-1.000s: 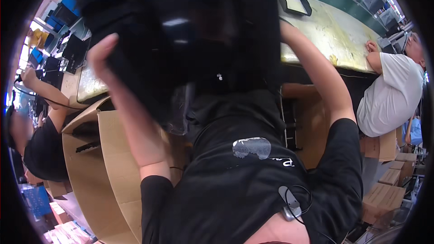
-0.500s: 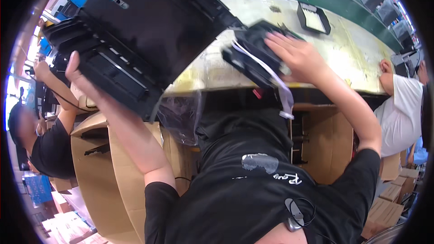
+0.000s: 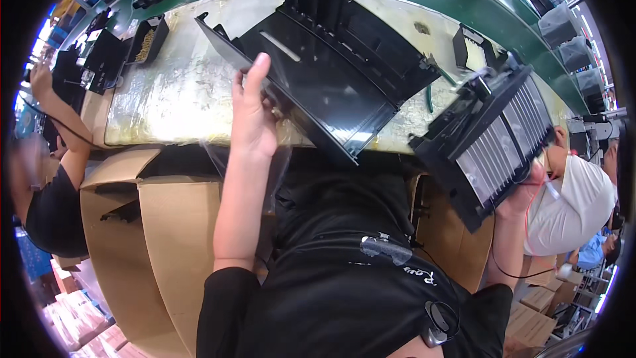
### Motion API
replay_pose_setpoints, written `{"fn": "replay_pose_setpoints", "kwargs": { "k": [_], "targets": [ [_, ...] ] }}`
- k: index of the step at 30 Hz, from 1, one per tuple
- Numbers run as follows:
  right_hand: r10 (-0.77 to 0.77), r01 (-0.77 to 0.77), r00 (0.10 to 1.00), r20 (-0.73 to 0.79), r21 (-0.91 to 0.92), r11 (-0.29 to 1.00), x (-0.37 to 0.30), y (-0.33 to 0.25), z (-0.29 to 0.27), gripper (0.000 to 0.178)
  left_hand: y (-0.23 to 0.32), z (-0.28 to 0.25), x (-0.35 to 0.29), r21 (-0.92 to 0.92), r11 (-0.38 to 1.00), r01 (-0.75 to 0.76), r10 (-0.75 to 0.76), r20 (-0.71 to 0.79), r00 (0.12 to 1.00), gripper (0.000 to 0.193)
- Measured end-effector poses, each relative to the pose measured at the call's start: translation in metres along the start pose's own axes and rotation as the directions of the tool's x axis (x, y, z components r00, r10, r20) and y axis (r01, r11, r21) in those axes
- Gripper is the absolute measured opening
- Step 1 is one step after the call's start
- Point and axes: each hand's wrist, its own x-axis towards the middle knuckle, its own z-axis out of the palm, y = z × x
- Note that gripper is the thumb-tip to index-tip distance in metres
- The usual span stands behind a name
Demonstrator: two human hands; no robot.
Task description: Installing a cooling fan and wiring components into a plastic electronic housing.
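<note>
A large black plastic housing (image 3: 331,83) with a glossy flat inside and a raised, slotted wall is tilted over the middle of the table. My left hand (image 3: 255,116) grips its near left side, thumb up and fingers partly hidden. On the right, a black-framed unit with silver metal fins (image 3: 493,149) is held up off the table's front edge. My right hand (image 3: 523,195) is closed round its lower right side, with most fingers hidden behind it. Thin red and black wires hang from this unit, one ending in a white connector (image 3: 565,270).
Behind the finned unit is a black tray (image 3: 472,48) with white contents; another tray (image 3: 149,38) of small brass-coloured pieces is at the far left. Green-handled pliers (image 3: 429,98) lie on the table (image 3: 165,106). An open cardboard box (image 3: 179,252) stands below. Co-workers sit at both sides.
The black housing has come down from the upper left to the table's middle, turned to show its inside. My right hand has moved right and toward me, now lifting the finned unit.
</note>
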Motion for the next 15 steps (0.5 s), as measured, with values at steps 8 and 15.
{"fn": "replay_pose_setpoints", "kwargs": {
  "k": [8, 15],
  "targets": [
    [0.429, -0.454, 0.888, 0.163, 0.457, 0.765, 0.045, 0.082, 0.147, 0.059, 0.008, -0.001, 0.001, 0.169, 0.986, -0.003, -0.005, 0.049, 0.999, 0.101],
    [0.509, -0.486, 0.859, 0.049, 0.39, 0.782, 0.065, 0.095, 0.176, 0.049, -0.012, -0.001, -0.016, -0.114, 0.991, -0.072, 0.076, 0.036, 0.996, 0.101]
  ]
}}
